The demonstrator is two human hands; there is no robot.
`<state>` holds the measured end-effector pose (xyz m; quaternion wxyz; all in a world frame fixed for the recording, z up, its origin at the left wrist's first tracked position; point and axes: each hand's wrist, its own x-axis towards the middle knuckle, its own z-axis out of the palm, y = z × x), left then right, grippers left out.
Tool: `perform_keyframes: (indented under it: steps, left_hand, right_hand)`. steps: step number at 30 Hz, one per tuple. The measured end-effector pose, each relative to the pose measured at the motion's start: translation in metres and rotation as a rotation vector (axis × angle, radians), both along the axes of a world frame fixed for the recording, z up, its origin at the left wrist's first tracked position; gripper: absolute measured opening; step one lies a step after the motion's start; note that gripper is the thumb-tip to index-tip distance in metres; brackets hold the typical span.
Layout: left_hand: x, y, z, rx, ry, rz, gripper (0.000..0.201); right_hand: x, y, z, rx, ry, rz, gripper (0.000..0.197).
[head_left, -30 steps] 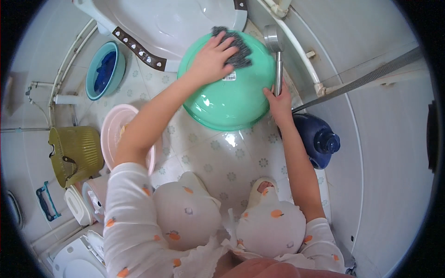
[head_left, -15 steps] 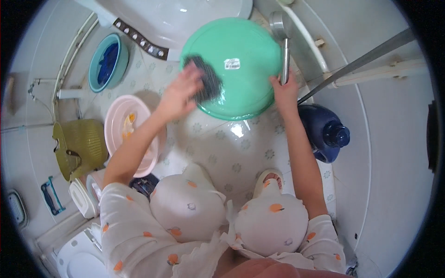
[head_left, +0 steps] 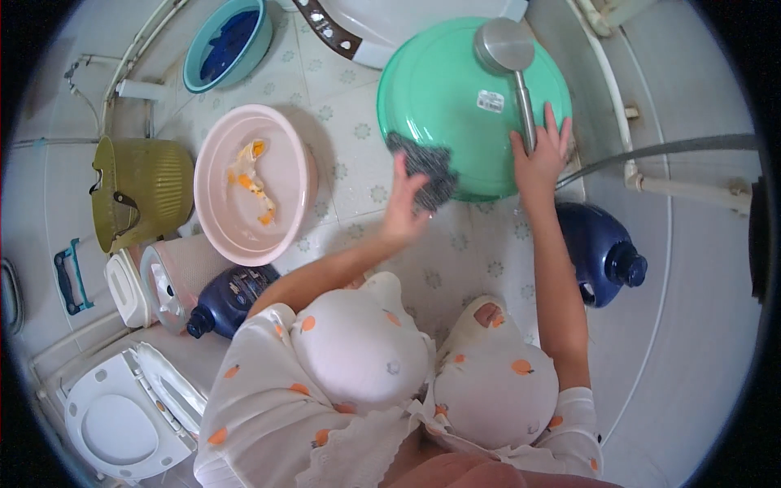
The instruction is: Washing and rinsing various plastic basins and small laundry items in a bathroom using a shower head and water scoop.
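Green glossy round basin (head_left: 443,89), rough grey cloth (head_left: 438,172) pinched in left grip (head_left: 402,210), metal shower head (head_left: 504,45) clasped in right grip (head_left: 540,167)

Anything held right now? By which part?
Left hand: gray cloth, by its lower-left edge. Right hand: shower head, by its handle's lower end.

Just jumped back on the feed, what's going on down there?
A person's left hand holds a dark grey cloth at the near left edge of a green basin, whose underside faces up. The right hand is at the basin's right side, with the shower head by its handle. To the left, a pink basin holds a white-and-orange cloth.
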<state>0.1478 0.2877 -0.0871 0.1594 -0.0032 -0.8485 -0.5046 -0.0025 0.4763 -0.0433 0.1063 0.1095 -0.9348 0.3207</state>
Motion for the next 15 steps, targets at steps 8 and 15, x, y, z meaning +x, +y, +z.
perform_keyframes:
  steps: [8, 15]
  left_hand:
    - [-0.108, -0.07, 0.06, 0.319, -0.051, 0.086, 0.046]
    - [-0.08, -0.017, 0.062, -0.324, 0.146, 0.005, 0.043]
  right_hand:
    - [-0.001, -0.001, 0.01, 0.054, 0.056, 0.073, 0.019]
    - [0.001, 0.016, 0.002, -0.036, 0.132, 0.063, 0.02]
